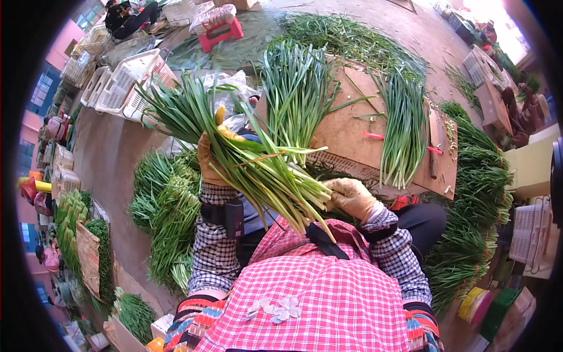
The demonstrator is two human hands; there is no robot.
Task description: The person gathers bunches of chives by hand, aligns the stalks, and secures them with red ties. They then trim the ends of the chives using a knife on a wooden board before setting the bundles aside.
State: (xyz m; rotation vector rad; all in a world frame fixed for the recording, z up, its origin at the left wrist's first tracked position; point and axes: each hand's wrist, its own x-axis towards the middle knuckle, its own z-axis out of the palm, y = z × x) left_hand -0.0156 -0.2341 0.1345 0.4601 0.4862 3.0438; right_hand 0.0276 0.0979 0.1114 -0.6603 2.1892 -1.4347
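Note:
A loose bunch of long green stalks (252,161) lies across my gloved left hand (214,158), whose fingers wrap round its middle. The leafy ends point to the upper left and the pale ends to the lower right. At those pale ends my gloved right hand (350,196) is closed, pinching stalk ends. Just beyond, a wooden board (352,126) bears one pile of stalks (293,88) on its left and another (404,129) on its right. A knife (433,141) and a red-handled tool (374,135) lie on the board.
Tied bundles (469,234) are stacked at my right, and more green bundles (176,217) lie at my left. White crates (126,85) and a red stool (220,35) stand beyond. A person (129,17) sits at the upper left.

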